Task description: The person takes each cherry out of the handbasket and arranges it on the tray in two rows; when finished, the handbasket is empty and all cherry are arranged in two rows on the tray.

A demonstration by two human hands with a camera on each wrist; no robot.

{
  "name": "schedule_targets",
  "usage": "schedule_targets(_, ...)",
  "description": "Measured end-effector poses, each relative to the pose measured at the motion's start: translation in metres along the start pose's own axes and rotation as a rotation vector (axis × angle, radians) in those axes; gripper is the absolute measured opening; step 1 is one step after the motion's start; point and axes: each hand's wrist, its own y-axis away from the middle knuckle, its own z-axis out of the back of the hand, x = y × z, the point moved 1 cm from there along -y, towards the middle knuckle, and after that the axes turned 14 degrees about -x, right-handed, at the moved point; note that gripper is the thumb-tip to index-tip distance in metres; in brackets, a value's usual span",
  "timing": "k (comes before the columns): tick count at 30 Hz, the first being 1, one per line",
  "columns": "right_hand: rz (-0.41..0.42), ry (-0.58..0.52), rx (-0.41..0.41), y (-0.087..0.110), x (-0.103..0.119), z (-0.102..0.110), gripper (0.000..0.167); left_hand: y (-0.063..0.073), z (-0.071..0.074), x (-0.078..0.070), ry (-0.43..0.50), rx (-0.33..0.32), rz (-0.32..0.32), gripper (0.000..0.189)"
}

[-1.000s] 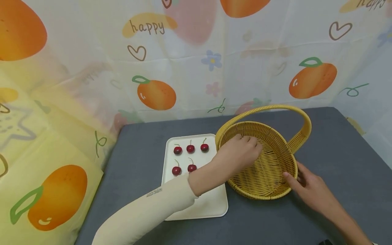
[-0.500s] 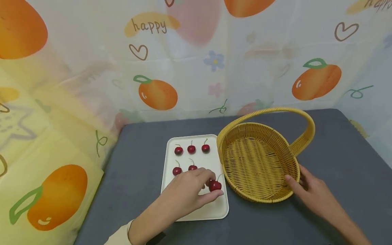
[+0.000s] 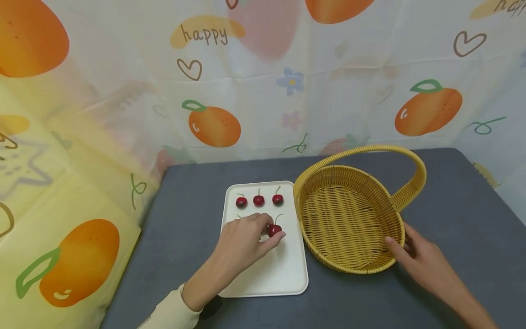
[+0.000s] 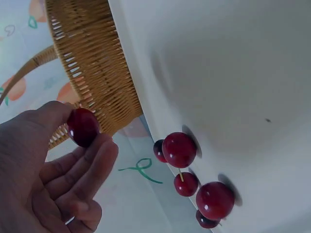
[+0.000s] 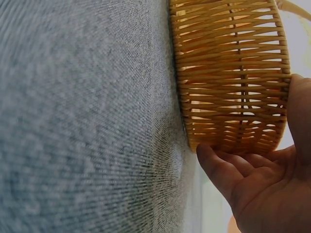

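In the head view my left hand (image 3: 243,241) is over the white tray (image 3: 283,274), pinching a dark red cherry (image 3: 274,230) with its stem pointing up. The left wrist view shows that cherry (image 4: 82,127) between thumb and fingertips; whether it touches the tray I cannot tell. Several other cherries (image 3: 259,200) lie on the tray, three in the far row, with some of the nearer ones hidden behind my hand. To the right, my right hand (image 3: 425,260) grips the rim of a yellow woven basket (image 3: 349,265), thumb over the edge and fingers along its outer wall (image 5: 233,87).
The basket stands against the tray's right side, its tall handle (image 3: 378,148) arching over the far part. Both rest on a dark grey table (image 3: 185,210). A fruit-printed cloth (image 3: 255,91) hangs behind and along the left.
My left hand came out of the basket to the tray with a cherry between its fingers, then shifted slightly left and farther away. The right hand stays on the basket.
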Motion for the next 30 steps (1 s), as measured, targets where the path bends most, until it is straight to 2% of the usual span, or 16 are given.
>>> schedule_targets(6, -0.013, 0.007, 0.007, 0.0, 0.0, 0.0, 0.076, -0.011, -0.013, -0.001, -0.07, 0.001, 0.008, 0.026)
schedule_targets(12, -0.021, 0.001, 0.011, 0.0, 0.002, 0.0, 0.076, -0.014, -0.024, 0.0, -0.107, 0.042, 0.023, 0.031)
schedule_targets(19, -0.032, -0.003, 0.016, 0.0, 0.003, 0.001, 0.076, -0.019, -0.038, -0.003, -0.171, 0.073, -0.002, 0.037)
schedule_targets(25, -0.035, -0.008, 0.019, 0.001, 0.002, 0.0, 0.076, -0.021, -0.046, -0.005, -0.168, 0.098, 0.012, 0.037)
schedule_targets(30, -0.028, -0.016, 0.018, 0.001, 0.001, 0.0, 0.075, -0.022, -0.05, -0.007, -0.147, 0.11, 0.049, 0.04)
